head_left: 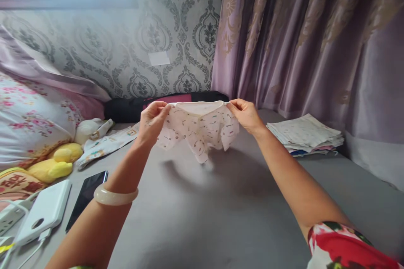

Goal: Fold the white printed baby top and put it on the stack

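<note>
A small white baby shirt with a scattered dark and green print hangs in the air above the grey bed sheet. My left hand pinches it at one shoulder and my right hand at the other, so the neckline is stretched between them. The lower part of the garment falls in loose folds, and its bottom edge is blurred. A pale bangle circles my left wrist.
At the right lies a stack of folded cloths by the purple curtain. On the left are a patterned cloth, yellow plush toy, phone, white power bank with cables, and flowered pillow.
</note>
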`<control>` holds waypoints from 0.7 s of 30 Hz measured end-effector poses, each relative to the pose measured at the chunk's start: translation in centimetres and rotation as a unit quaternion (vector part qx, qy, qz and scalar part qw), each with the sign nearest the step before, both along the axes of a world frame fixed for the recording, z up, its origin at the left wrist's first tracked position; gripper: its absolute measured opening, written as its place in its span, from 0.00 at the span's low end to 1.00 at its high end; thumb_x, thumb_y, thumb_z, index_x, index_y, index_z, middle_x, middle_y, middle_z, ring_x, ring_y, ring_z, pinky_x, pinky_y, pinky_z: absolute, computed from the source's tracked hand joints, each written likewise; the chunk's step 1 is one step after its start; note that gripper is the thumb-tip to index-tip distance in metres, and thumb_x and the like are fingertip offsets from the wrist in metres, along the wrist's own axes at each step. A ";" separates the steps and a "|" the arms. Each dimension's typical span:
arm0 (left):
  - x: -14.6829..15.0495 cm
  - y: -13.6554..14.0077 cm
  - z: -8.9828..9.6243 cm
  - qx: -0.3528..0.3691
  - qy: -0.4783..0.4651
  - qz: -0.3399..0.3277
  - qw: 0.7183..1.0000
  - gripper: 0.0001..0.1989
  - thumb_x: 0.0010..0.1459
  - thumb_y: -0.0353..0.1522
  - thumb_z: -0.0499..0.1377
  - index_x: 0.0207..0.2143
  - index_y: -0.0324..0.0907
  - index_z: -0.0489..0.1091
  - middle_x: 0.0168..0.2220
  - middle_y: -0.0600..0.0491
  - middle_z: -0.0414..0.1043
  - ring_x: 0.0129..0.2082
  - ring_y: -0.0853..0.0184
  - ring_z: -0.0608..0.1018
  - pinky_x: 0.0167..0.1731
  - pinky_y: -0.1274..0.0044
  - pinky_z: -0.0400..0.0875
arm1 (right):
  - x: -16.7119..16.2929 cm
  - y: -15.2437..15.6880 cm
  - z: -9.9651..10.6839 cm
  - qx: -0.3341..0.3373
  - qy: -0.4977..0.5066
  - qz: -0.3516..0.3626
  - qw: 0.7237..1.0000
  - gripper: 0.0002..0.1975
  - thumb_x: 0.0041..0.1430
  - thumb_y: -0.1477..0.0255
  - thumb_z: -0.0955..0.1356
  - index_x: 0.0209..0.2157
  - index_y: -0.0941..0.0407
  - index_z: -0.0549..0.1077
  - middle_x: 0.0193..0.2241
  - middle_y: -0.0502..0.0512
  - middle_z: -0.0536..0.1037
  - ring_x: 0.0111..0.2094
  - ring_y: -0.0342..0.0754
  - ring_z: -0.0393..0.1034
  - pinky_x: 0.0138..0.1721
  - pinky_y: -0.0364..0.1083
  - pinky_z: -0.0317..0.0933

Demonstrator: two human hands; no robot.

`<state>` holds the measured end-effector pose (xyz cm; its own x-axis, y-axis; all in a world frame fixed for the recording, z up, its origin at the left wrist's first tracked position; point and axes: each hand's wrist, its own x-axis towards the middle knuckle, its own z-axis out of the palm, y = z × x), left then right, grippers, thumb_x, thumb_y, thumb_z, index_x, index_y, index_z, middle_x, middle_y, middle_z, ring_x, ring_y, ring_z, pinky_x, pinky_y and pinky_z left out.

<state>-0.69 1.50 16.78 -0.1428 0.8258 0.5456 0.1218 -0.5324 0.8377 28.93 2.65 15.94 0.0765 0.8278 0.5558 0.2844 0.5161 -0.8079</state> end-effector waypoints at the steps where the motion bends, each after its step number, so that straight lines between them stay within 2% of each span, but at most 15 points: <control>1: 0.2 0.3 -0.3 0.002 0.001 0.005 1.000 0.14 0.50 0.43 0.65 0.32 0.42 0.70 0.23 0.58 0.66 0.20 0.74 0.63 0.20 0.80 0.57 | -0.2 0.4 -0.5 0.014 -0.015 -0.019 1.000 0.26 0.51 0.47 0.69 0.33 0.57 0.76 0.27 0.50 0.75 0.29 0.44 0.67 0.33 0.44 0.61; 3: 0.5 0.8 -0.9 0.011 0.005 0.015 1.000 0.13 0.52 0.43 0.63 0.33 0.43 0.69 0.22 0.59 0.63 0.19 0.74 0.61 0.19 0.80 0.55 | -0.5 0.9 -1.3 0.040 -0.050 -0.057 0.996 0.25 0.56 0.48 0.66 0.34 0.57 0.75 0.26 0.50 0.75 0.30 0.44 0.67 0.34 0.44 0.60; 7: 0.7 1.4 -1.8 0.051 0.030 0.064 0.996 0.11 0.55 0.41 0.61 0.33 0.43 0.68 0.22 0.60 0.60 0.21 0.74 0.61 0.22 0.80 0.56 | -1.0 0.7 -2.0 0.087 -0.114 -0.115 0.983 0.23 0.64 0.51 0.61 0.37 0.56 0.75 0.32 0.54 0.77 0.35 0.47 0.70 0.39 0.45 0.62; 11: 0.4 0.6 -2.0 0.092 0.100 0.132 0.982 0.09 0.59 0.40 0.58 0.35 0.43 0.69 0.27 0.57 0.65 0.27 0.71 0.67 0.29 0.79 0.63 | -1.2 -0.9 -1.8 0.149 -0.187 -0.151 0.959 0.21 0.68 0.55 0.59 0.39 0.54 0.75 0.36 0.56 0.76 0.40 0.49 0.71 0.45 0.46 0.62; 15: -0.1 -2.1 -1.4 0.158 0.191 0.205 0.947 0.08 0.62 0.38 0.57 0.36 0.43 0.70 0.34 0.53 0.70 0.37 0.66 0.71 0.41 0.74 0.67 | -1.2 -3.6 -1.1 0.164 -0.235 -0.169 0.943 0.19 0.69 0.57 0.58 0.40 0.52 0.75 0.37 0.57 0.76 0.41 0.51 0.71 0.46 0.47 0.62; 21: -0.6 -7.4 0.8 0.215 0.238 0.245 0.915 0.07 0.63 0.37 0.57 0.38 0.45 0.72 0.34 0.53 0.69 0.37 0.64 0.72 0.40 0.71 0.67 | -1.3 -8.5 1.4 0.176 -0.244 -0.156 0.941 0.15 0.67 0.60 0.62 0.38 0.52 0.77 0.35 0.56 0.77 0.38 0.51 0.71 0.44 0.49 0.63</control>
<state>-1.31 -5.90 17.61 -0.1009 0.4204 0.9017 0.7306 -0.5839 0.3540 27.61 -5.85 17.34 -0.0497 0.5650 0.8236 0.7588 0.5575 -0.3367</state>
